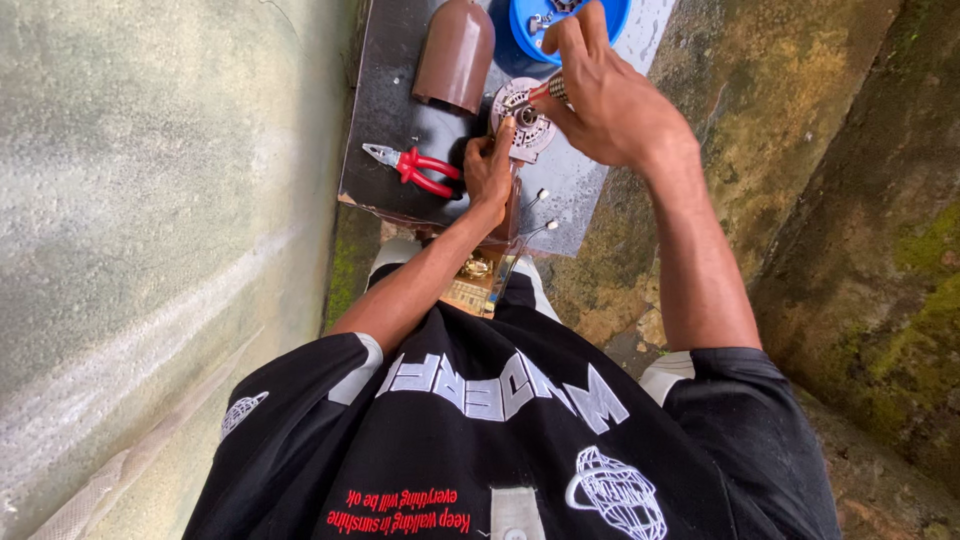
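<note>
Makeshift outdoor repair spot, squeezing between weathered concrete wall (pixel 150 230) and mossy stone wall (pixel 860 230). Small dark worktable (pixel 400 100) bearing red-handled pliers (pixel 418 169), brown housing cover (pixel 456 52), blue parts bowl (pixel 620 12), round metal motor part (pixel 520 118).

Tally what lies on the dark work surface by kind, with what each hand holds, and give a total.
Round metal motor part, steadied by the left hand: 1
Screwdriver, held by the right hand: 1
Red-handled pliers: 1
Brown plastic cover: 1
Blue bowl with small parts: 1
Total: 5
</note>
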